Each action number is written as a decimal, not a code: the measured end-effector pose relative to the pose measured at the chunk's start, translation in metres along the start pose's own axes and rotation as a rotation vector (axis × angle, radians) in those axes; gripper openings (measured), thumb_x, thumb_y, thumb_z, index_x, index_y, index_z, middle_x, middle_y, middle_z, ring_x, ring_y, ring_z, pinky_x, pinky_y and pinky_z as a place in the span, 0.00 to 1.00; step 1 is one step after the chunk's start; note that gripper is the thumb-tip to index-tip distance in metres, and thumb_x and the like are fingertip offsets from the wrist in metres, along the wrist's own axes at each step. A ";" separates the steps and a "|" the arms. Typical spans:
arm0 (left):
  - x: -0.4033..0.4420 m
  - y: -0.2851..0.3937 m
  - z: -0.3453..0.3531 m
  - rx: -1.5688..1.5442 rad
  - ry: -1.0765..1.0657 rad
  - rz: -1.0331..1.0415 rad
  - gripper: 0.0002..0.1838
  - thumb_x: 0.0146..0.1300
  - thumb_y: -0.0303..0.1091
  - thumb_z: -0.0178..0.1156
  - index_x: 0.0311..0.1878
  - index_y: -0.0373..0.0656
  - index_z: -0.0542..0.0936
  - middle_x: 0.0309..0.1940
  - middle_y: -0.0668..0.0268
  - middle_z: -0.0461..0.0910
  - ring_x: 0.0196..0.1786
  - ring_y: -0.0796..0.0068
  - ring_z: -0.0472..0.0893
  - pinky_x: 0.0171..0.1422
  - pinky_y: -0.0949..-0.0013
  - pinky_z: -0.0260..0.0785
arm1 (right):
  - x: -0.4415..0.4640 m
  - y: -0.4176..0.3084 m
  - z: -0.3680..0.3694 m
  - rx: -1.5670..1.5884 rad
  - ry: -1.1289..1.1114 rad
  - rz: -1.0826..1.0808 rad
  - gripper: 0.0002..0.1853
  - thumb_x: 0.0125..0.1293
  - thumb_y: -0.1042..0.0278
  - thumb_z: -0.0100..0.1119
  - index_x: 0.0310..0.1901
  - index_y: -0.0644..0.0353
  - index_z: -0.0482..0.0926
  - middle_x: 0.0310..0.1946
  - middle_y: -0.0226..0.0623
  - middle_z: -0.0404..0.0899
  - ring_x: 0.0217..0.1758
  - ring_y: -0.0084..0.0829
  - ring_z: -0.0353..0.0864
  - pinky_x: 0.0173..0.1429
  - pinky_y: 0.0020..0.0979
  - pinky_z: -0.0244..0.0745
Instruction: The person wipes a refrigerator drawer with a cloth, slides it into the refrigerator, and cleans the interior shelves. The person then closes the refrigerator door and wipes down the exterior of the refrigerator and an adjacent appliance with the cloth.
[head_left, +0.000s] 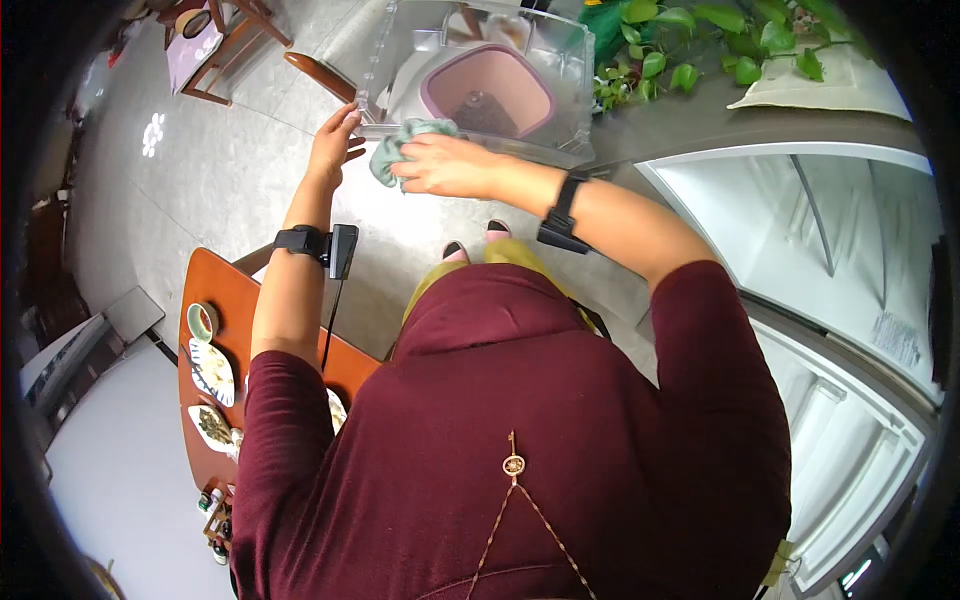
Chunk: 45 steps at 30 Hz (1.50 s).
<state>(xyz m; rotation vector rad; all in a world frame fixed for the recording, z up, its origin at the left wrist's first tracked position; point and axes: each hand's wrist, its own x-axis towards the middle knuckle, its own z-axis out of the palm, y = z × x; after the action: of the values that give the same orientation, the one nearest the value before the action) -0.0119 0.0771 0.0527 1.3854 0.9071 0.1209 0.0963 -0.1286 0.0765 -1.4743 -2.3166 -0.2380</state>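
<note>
A clear plastic drawer is at the top centre, its near wall facing me. My left hand grips the drawer's near left corner. In my right hand is a bunched grey-green cloth, pressed against the near rim left of its middle. Through the clear plastic shows a pink tub with a purple rim; whether it stands inside or beneath the drawer, I cannot tell.
An open fridge with white shelves stands at the right. Green leafy plants hang at the upper right. On the left, a brown table holds dishes of food. A wooden chair is at the upper left.
</note>
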 end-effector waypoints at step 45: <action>0.054 -0.019 0.004 0.624 0.113 0.288 0.17 0.61 0.42 0.57 0.39 0.36 0.82 0.25 0.66 0.80 0.27 0.77 0.78 0.33 0.73 0.69 | -0.223 0.002 -0.025 0.226 0.692 1.820 0.15 0.59 0.68 0.53 0.49 0.50 0.76 0.47 0.47 0.75 0.51 0.51 0.74 0.55 0.43 0.69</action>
<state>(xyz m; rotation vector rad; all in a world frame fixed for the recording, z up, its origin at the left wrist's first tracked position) 0.0188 0.1008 0.0101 2.1073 0.8682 0.1414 0.1869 -0.3220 0.0088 -2.1752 -0.0162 0.0621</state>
